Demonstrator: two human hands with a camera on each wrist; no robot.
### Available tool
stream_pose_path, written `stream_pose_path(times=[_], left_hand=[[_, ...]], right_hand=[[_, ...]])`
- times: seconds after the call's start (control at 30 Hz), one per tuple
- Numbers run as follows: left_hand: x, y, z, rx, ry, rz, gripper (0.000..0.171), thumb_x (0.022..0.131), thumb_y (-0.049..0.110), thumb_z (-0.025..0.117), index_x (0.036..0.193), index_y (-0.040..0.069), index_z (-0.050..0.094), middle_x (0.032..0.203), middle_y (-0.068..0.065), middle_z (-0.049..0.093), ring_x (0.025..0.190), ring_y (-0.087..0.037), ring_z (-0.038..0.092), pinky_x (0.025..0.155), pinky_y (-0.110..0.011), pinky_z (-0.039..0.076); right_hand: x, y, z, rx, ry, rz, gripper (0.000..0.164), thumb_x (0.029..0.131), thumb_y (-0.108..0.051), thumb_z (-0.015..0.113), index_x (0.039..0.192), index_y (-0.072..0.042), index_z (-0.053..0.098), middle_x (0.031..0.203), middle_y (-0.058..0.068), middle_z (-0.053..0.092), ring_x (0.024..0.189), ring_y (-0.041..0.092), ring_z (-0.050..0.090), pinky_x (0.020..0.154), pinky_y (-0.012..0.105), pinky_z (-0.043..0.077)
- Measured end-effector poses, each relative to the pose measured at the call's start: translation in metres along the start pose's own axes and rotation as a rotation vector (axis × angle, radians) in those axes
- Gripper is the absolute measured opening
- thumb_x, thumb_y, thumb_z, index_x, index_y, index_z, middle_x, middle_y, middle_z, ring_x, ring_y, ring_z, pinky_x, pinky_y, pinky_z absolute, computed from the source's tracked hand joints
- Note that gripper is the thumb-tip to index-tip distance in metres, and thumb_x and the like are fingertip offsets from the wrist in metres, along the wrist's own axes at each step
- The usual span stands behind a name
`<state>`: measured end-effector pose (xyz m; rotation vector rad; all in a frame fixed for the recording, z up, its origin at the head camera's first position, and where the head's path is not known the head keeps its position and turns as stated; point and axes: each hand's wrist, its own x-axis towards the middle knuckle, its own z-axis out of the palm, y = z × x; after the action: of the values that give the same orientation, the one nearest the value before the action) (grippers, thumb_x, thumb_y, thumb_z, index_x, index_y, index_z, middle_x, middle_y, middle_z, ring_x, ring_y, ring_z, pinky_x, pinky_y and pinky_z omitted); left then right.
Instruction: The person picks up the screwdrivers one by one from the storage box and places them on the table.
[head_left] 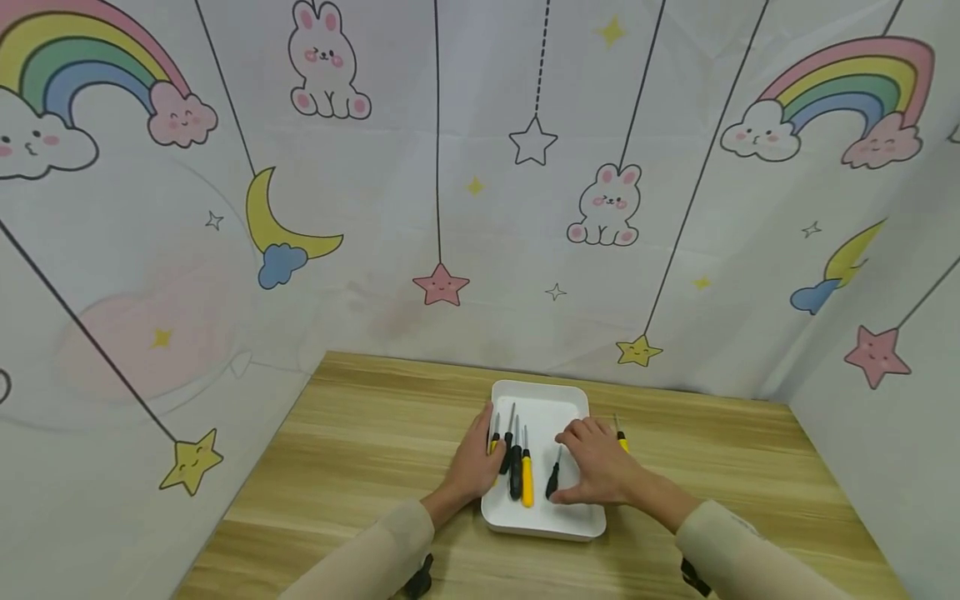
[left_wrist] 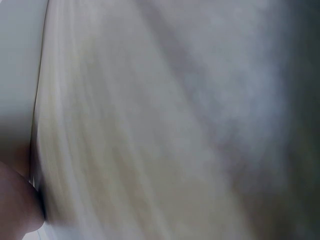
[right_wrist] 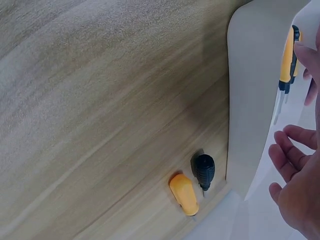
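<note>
A white tray (head_left: 543, 521) lies on the table, with several screwdrivers in it. My left hand (head_left: 474, 458) grips the tray's left wall, thumb over the rim. Beside that thumb are black-handled screwdrivers and a yellow-handled screwdriver (head_left: 528, 482), tips pointing away from me. Over the tray's right side, my right hand (head_left: 598, 468) has its thumb and fingers spread apart around a small black screwdriver (head_left: 553, 481). Its thumb is right at that handle, while the fingertips are bent near the shaft's tip. The left wrist view is mostly blurred.
Outside the tray, on its right, a yellow screwdriver (right_wrist: 184, 194) and a black screwdriver (right_wrist: 204, 171) lie on the wood-grain table (head_left: 360, 433). A printed cloth backdrop (head_left: 510, 333) stands along the table's far edge and both sides.
</note>
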<state>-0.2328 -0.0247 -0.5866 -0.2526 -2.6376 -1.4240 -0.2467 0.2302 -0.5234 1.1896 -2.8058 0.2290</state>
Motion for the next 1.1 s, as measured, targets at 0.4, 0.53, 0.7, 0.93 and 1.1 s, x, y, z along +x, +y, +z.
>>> stream_pose_path(times=[0.4, 0.53, 0.7, 0.93, 1.1], left_hand=[[0.000, -0.001, 0.000, 0.007, -0.011, -0.018, 0.071, 0.108, 0.017, 0.054, 0.168, 0.000, 0.020, 0.172, -0.019, 0.027, 0.157, -0.035, 0.028, 0.127, -0.053, 0.027], [0.000, 0.000, 0.000, 0.003, -0.012, -0.027, 0.071, 0.108, 0.018, 0.053, 0.168, 0.001, 0.019, 0.172, -0.018, 0.027, 0.158, -0.033, 0.028, 0.127, -0.051, 0.026], [0.001, 0.000, 0.000, -0.003, -0.008, -0.020, 0.071, 0.108, 0.018, 0.053, 0.168, 0.001, 0.019, 0.172, -0.019, 0.026, 0.158, -0.034, 0.028, 0.127, -0.052, 0.026], [0.001, -0.001, 0.000, 0.002, -0.010, -0.020, 0.071, 0.108, 0.018, 0.052, 0.168, 0.000, 0.019, 0.172, -0.019, 0.026, 0.158, -0.034, 0.027, 0.127, -0.052, 0.025], [0.001, 0.000, 0.000, 0.003, -0.011, -0.024, 0.071, 0.109, 0.019, 0.052, 0.168, 0.001, 0.019, 0.172, -0.019, 0.026, 0.158, -0.034, 0.028, 0.127, -0.052, 0.026]], right_hand=[[0.000, -0.002, 0.010, 0.003, -0.002, 0.020, 0.084, 0.073, -0.073, 0.083, 0.122, -0.006, 0.070, 0.113, 0.005, 0.063, 0.105, 0.026, 0.054, 0.106, 0.057, 0.043], [0.001, -0.003, 0.011, -0.005, -0.001, 0.018, 0.078, 0.074, -0.072, 0.084, 0.116, -0.007, 0.071, 0.109, 0.004, 0.062, 0.101, 0.024, 0.053, 0.105, 0.056, 0.043], [0.002, -0.005, 0.013, -0.014, -0.023, 0.036, 0.073, 0.075, -0.070, 0.085, 0.113, -0.009, 0.071, 0.105, 0.002, 0.062, 0.099, 0.023, 0.053, 0.105, 0.055, 0.043], [0.003, -0.006, 0.020, -0.004, -0.066, 0.068, 0.069, 0.076, -0.069, 0.084, 0.110, -0.010, 0.070, 0.103, 0.001, 0.061, 0.097, 0.023, 0.053, 0.106, 0.055, 0.044], [0.003, -0.006, 0.025, -0.012, -0.063, 0.065, 0.066, 0.077, -0.068, 0.084, 0.107, -0.012, 0.069, 0.100, 0.000, 0.060, 0.094, 0.021, 0.051, 0.104, 0.055, 0.044]])
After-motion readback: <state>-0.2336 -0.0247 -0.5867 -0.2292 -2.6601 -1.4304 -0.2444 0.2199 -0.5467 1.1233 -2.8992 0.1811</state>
